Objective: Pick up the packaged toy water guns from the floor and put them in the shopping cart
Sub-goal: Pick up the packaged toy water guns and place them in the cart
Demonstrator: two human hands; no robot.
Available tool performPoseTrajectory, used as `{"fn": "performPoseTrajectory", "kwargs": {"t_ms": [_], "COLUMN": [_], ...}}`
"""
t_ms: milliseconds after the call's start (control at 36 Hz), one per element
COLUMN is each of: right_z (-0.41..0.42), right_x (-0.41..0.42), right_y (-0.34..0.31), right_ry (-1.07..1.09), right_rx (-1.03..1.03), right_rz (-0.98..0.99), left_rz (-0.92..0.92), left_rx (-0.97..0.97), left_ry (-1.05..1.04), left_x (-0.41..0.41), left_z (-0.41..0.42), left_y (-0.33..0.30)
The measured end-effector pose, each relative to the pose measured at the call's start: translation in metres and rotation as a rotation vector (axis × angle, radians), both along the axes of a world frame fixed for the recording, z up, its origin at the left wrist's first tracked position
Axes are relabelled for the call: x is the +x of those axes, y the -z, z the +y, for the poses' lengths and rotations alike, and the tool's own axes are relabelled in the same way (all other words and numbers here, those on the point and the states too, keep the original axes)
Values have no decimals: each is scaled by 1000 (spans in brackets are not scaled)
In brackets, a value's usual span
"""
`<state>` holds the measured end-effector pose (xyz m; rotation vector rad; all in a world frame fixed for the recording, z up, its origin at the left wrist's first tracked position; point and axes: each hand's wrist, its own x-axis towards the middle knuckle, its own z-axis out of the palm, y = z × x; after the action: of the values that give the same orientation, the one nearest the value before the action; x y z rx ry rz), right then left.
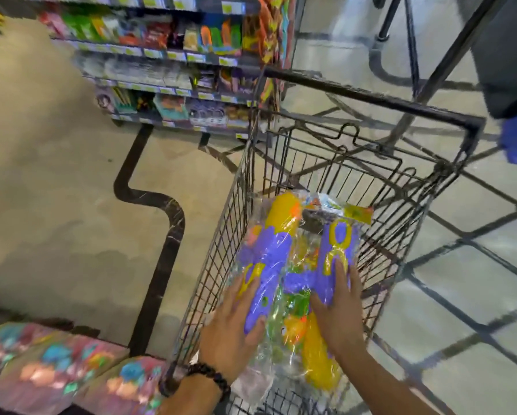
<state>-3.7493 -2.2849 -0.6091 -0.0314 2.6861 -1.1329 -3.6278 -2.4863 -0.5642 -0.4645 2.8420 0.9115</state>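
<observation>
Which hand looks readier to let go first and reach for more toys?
Probably the left hand: it sits at the shopping cart's left wall, nearest the colourful packages outside. The right hand holds the packaged water guns deeper inside.

Beneath the left hand's fingers [245,290], part of a water gun pack [269,265] is hidden; the shelf goods [161,34] are blurred.

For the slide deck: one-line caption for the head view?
Both hands, left hand and right hand, lower packaged toy water guns into a wire shopping cart.
</observation>
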Motion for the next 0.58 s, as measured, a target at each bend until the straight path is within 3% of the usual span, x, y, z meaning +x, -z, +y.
{"fn": "performPoseTrajectory", "kwargs": {"t_ms": [389, 583], "right_z": [10, 8], "right_x": [1, -5], "right_y": [105, 139], "right_ry": [133, 145], "right_rx": [94, 54], "right_rz": [-84, -18], "left_rz": [-114, -104], "left_rx": [60, 18], "left_ry": [120, 118], "left_x": [-42, -55], "left_z": [24, 43], "left_y": [95, 147]}}
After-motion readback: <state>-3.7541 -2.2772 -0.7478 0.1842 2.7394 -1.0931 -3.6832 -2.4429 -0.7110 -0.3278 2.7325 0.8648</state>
